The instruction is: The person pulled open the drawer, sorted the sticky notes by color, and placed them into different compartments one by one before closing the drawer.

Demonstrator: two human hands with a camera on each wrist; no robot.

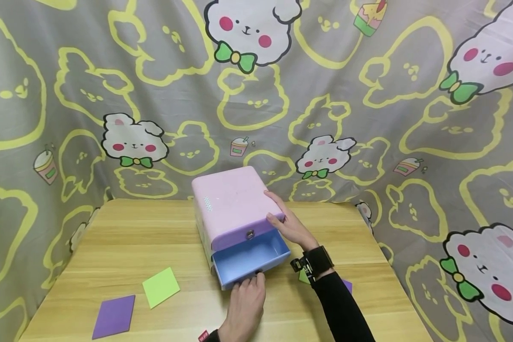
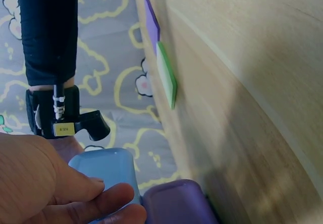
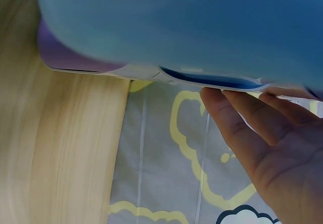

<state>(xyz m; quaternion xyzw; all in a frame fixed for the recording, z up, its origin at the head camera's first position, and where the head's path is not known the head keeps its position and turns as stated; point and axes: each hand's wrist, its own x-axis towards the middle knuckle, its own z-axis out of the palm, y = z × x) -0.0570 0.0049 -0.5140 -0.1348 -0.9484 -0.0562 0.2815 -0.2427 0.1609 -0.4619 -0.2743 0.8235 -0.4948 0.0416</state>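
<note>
Facing near-right: blue drawer (image 1: 250,259), long axis slantwise, left grip (image 1: 247,300) pinching knob (image 1: 258,272), right grip (image 1: 291,229) spread against box (image 1: 237,204)

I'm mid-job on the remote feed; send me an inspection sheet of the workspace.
Surface: wood-grain table, visible across the head view.
Job's things: pink box; its blue drawer is pulled out, nothing seen inside.
Clutter: light green card and purple card left of the box; two more cards, partly hidden, by the right sleeve.
Grips: left grip at the drawer's knob, fingers curled; right grip touches the box's right side.
Cables: nothing seen.
Surroundings: gray cartoon-print curtain.
</note>
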